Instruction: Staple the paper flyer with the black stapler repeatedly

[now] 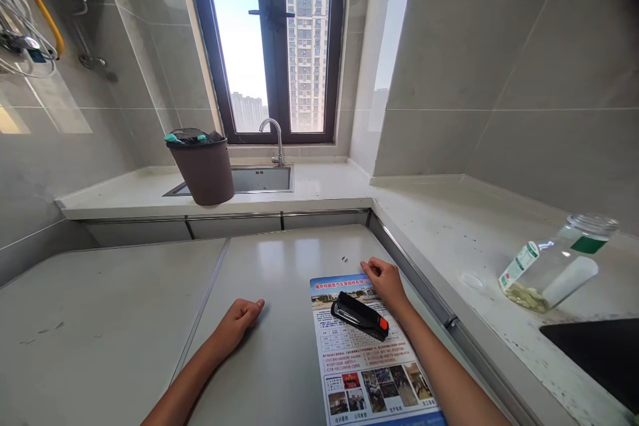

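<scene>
Grey tiled walls (449,46) surround a dark-framed window (272,80), with a tall building (307,46) outside. Below it, a white worktop (424,206) runs along the back and down the right side, bearing a sink (264,180) with a curved tap (278,140) and a brown bin (202,173) that hides part of the sink. On its right stretch are a glass jar (554,266), with pale pieces at the bottom and a white object inside, a small clear disc (472,281) beside it, and a black panel (599,353).

Nearer and lower, a grey worktop (279,359) carries a printed leaflet (344,366). Across the leaflet's upper half lies a black stapler (359,316), slanting, its red-marked end toward the lower right. Two or three tiny dark bits (345,259) lie just beyond the leaflet's top edge.

The right hand (385,281) is at the leaflet's top right corner, thumb and fingers drawn together; whether they pinch anything, I cannot tell. Its forearm crosses the leaflet's right edge. Well to the leaflet's left, the left hand (241,316) is curled into a loose fist, thumb pointing toward the stapler.
</scene>
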`<action>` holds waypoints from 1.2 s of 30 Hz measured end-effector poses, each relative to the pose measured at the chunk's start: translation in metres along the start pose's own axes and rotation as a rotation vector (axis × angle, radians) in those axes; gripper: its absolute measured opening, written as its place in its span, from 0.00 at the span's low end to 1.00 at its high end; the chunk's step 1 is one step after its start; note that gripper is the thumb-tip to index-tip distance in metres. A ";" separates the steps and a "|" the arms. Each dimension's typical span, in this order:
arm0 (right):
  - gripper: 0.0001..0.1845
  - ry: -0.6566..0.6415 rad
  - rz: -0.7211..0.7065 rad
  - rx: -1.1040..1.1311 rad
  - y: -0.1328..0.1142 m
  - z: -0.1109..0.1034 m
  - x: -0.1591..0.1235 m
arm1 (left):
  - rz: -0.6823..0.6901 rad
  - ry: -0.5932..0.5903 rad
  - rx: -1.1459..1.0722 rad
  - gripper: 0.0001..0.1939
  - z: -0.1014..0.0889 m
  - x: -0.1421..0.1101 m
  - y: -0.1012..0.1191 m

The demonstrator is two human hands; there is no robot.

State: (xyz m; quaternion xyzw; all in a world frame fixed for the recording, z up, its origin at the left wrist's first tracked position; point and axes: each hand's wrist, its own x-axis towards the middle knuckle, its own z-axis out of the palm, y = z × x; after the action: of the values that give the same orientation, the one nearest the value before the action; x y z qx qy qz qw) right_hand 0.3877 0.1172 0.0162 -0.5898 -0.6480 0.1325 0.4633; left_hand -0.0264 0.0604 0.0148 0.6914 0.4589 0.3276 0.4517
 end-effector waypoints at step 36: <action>0.16 -0.116 -0.210 -0.249 -0.021 0.012 -0.007 | -0.050 0.014 0.023 0.31 0.002 -0.001 0.007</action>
State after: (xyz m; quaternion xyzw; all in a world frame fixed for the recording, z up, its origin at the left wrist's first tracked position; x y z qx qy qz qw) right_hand 0.3641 0.1098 0.0215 -0.5629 -0.7433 0.0359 0.3596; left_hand -0.0225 0.0573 0.0203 0.6825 0.4828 0.3161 0.4485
